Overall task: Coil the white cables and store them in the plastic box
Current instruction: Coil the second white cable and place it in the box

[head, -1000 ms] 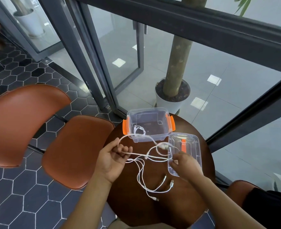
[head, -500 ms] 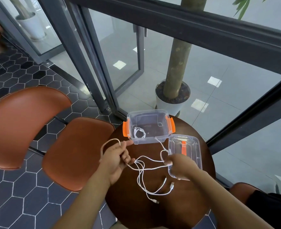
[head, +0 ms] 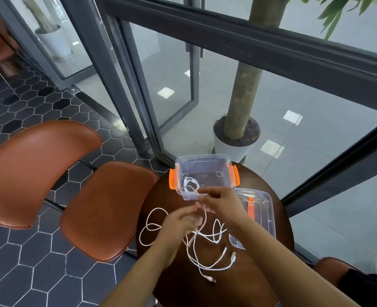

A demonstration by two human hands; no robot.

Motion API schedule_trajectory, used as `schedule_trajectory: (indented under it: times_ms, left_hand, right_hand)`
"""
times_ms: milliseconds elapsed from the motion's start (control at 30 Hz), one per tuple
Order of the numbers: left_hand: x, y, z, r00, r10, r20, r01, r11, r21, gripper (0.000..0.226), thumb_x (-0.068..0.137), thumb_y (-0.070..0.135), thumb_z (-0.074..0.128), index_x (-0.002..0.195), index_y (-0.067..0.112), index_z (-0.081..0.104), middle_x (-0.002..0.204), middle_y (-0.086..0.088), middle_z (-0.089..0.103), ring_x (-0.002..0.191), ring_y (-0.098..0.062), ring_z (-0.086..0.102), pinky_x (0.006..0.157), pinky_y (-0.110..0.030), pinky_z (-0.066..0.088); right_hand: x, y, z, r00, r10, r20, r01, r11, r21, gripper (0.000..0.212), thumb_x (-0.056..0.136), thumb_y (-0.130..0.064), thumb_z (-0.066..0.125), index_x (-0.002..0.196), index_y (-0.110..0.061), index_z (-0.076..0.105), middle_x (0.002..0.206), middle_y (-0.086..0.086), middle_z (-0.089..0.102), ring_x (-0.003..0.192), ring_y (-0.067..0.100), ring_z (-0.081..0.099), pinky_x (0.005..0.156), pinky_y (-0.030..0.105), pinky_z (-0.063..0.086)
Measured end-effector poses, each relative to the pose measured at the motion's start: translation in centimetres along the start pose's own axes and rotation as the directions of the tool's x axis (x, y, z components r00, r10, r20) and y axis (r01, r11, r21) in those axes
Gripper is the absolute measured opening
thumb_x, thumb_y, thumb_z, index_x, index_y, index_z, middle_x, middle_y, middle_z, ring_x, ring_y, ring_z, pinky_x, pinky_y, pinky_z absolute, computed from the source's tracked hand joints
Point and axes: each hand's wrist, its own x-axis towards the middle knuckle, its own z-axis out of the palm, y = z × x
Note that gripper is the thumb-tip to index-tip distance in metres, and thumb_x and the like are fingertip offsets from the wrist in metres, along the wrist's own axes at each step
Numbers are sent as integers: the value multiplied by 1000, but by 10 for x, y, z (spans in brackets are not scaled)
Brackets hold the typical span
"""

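Note:
A clear plastic box [head: 205, 165] with orange latches stands open at the far edge of the round brown table [head: 260, 284]. One coiled white cable [head: 190, 185] lies in its near left corner. Loose white cables [head: 207, 265] sprawl on the table in front of me, loops hanging past the left edge. My left hand [head: 179, 222] grips a strand over the table's left side. My right hand [head: 224, 202] pinches the same cable just in front of the box's near wall. The two hands nearly touch.
The box's clear lid [head: 258, 213] with an orange handle lies right of my right hand. Two brown leather chairs [head: 103, 209] stand left of the table, another [head: 329, 271] at the lower right. A glass wall and a potted tree [head: 236, 134] are behind.
My right hand has moved left and forward from the lid to the box's near wall, drawing the cable up. My left hand has shifted right toward it, leaving loops hanging on the left.

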Motion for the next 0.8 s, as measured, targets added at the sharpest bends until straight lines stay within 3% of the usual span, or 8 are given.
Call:
schedule_trajectory:
  times_ms: [100,167,267,367,433,600,700,800]
  left_hand:
    - [11,25,-11,996,-90,4,84,917,-389,29,95,21,54,117,5,63,113,-22,73,109,-35,69,99,-44,50]
    - [20,39,-15,991,-135,17,126,869,-478,35,103,29,44,121,2,59,114,-25,71,107,-37,69,94,-46,53]
    - [27,51,-9,986,-165,10,148,854,-500,34,104,28,45,121,1,57,107,-23,74,97,-34,73,88,-46,55]
    - [29,56,-1,984,-178,8,156,838,-524,32,103,23,49,121,-2,59,94,-17,74,87,-28,73,83,-42,57]
    - [29,57,2,985,-173,10,153,842,-517,32,103,22,51,121,-3,60,82,-12,67,77,-23,68,77,-40,59]
    - [24,59,5,989,-149,3,132,864,-486,28,105,24,45,109,4,64,58,-1,46,53,-13,48,81,-40,55]
    - [21,60,3,992,-129,-2,113,869,-482,28,105,27,45,100,8,65,61,-1,54,53,-13,53,75,-36,54]
    - [16,63,-1,993,-108,44,115,833,-542,29,105,24,44,96,5,65,74,-8,71,60,-18,68,69,-37,61]
  right_hand:
    - [-13,3,-4,995,-97,25,98,993,-69,19,91,-6,70,107,-12,78,90,2,80,86,16,77,83,28,60]
    - [-22,4,-3,992,-117,48,116,993,7,23,90,1,68,102,-15,78,87,1,80,84,15,77,79,23,58]
    - [-25,7,-3,986,-160,49,160,987,-12,32,87,3,70,92,-27,79,86,0,80,82,17,76,81,25,59]
    - [-23,13,-6,978,-206,37,209,968,-137,38,83,2,73,81,-36,78,81,-2,78,74,12,70,79,32,57]
    - [-22,19,-10,977,-208,53,214,960,-181,34,84,0,72,82,-33,79,79,1,76,70,13,66,74,34,55]
    - [-25,29,-14,977,-188,99,206,956,-210,10,92,-10,68,88,-18,74,74,11,71,66,25,67,72,38,58]
    - [-29,37,-17,972,-163,171,202,949,-243,12,96,-22,66,91,-15,75,66,2,64,62,10,61,65,27,54]
    - [-32,49,-23,954,-91,285,162,958,-235,21,98,-31,61,102,-16,76,69,-1,62,65,9,59,64,20,50]
